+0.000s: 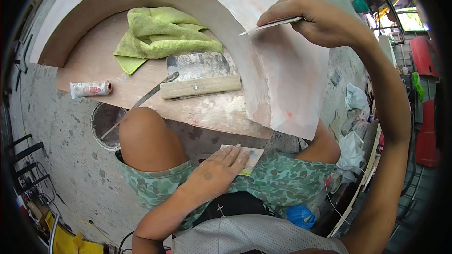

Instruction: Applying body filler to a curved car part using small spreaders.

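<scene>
In my right hand [300, 17] is a thin, flat filler spreader [270, 25], its edge close to the inner rim of a curved arch panel [293, 88]. White and pinkish filler coats that panel, whose ends rest about a plywood base [116, 81]. My left hand [220, 165] lies over my lap with its fingers across a flat, smeared card [252, 160]; its thumb is hidden. On the plywood sits a wide scraper with a wooden handle [201, 87] and a dusty metal blade [197, 63]. A crumpled green cloth [166, 35] lies behind it.
A white tube [90, 89] bearing writing lies at the plywood's left edge. Below stands an open can [95, 127], with a narrow mixing blade [153, 91] leaning from it past my knee. Plastic bags [353, 144] and red panels [425, 130] are at right.
</scene>
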{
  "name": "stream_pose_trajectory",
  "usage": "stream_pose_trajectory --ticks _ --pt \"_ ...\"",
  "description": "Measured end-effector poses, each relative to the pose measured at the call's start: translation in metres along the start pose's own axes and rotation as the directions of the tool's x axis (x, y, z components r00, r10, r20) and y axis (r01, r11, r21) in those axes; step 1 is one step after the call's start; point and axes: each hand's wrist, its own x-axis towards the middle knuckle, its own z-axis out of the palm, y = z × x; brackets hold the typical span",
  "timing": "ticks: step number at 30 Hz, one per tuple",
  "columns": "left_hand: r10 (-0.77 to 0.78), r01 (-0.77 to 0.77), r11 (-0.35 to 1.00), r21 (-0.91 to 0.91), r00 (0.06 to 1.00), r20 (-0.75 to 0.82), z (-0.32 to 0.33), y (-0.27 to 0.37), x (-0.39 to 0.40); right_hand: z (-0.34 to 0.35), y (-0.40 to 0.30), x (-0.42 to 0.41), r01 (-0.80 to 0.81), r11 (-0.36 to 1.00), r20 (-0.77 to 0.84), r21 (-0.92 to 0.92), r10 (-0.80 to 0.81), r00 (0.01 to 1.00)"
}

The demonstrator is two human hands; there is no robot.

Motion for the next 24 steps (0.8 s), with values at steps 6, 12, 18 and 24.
stream_pose_trajectory --ticks 6,12,18,24 --pt "0.009 -0.009 1.0 -0.009 1.0 0.01 0.003 0.0 0.004 0.018 0.003 0.003 -0.017 0.998 -0.112 -0.062 0.01 0.994" --pt "0.001 -0.001 1.0 0.006 1.0 0.018 0.006 0.0 0.002 0.048 -0.009 -0.006 -0.068 0.988 -0.288 -0.139 0.025 0.957" --pt "0.005 -0.005 1.0 0.014 1.0 0.011 0.007 -0.001 0.001 0.077 -0.02 -0.022 -0.091 0.976 -0.451 -0.197 -0.007 0.893" --pt "0.006 -0.007 1.0 0.02 1.0 0.022 0.01 -0.001 0.002 0.092 -0.029 -0.033 -0.116 0.975 -0.489 -0.189 0.009 0.872"
